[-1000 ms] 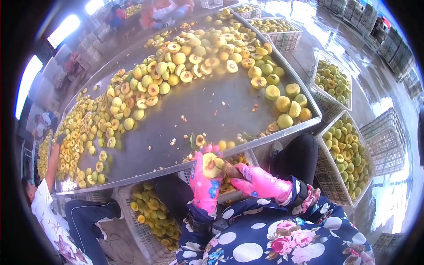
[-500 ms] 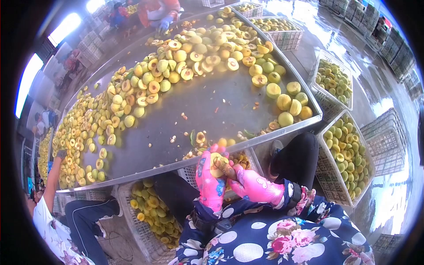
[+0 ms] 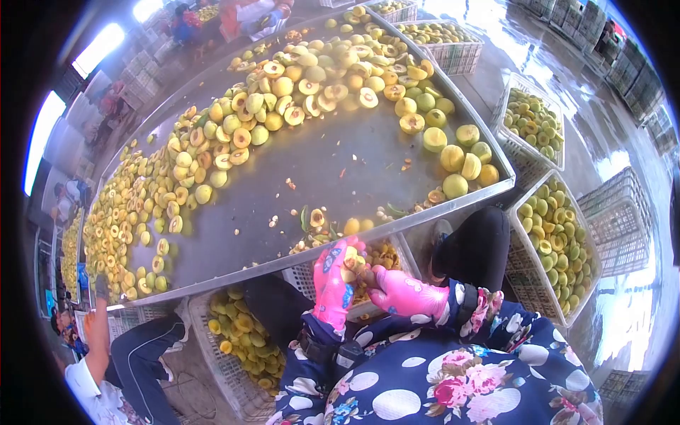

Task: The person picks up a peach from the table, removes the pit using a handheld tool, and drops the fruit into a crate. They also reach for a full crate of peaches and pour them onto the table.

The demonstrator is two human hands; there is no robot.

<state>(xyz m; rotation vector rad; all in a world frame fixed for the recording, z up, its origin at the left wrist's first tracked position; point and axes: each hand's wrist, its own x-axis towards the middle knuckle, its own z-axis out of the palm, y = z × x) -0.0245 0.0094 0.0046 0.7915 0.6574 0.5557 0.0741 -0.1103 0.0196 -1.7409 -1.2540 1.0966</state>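
Observation:
My left hand (image 3: 331,283), in a pink patterned glove, is closed round a yellow cut fruit (image 3: 352,266) above the near edge of the metal table (image 3: 304,184). My right hand (image 3: 400,290), also gloved in pink, has its fingers pressed together close to the fruit's right side; what they grip is too small to make out. Under my hands stands a crate with cut fruit pieces (image 3: 386,258). Many whole and halved yellow-green fruits (image 3: 244,131) lie in a long heap across the table.
Crates of fruit stand at the right (image 3: 556,241), farther back (image 3: 531,117) and by my left leg (image 3: 244,340). An empty crate (image 3: 616,219) is at far right. A co-worker (image 3: 99,361) sits at left; another person (image 3: 255,18) is across the table.
My hands have moved slightly apart, with the fruit still in my left hand. The left co-worker's arm has drawn back toward the table edge. The far person's gloved hand has moved off the fruit.

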